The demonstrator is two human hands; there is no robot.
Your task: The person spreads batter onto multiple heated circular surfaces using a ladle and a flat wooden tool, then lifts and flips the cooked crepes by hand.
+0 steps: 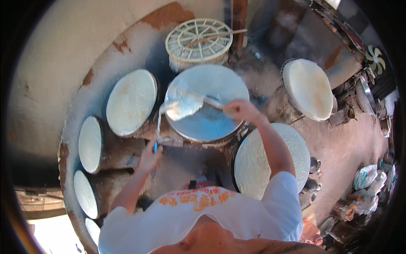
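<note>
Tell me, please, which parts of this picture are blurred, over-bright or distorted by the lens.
Head view: the tool in the left hand and the white patch over the round plate look smeared, likely by motion; head view: the bright area at lower left is washed out, and the plate shows a bluish sheen; head view: the fisheye leaves black corners and bends outer edges.
</note>
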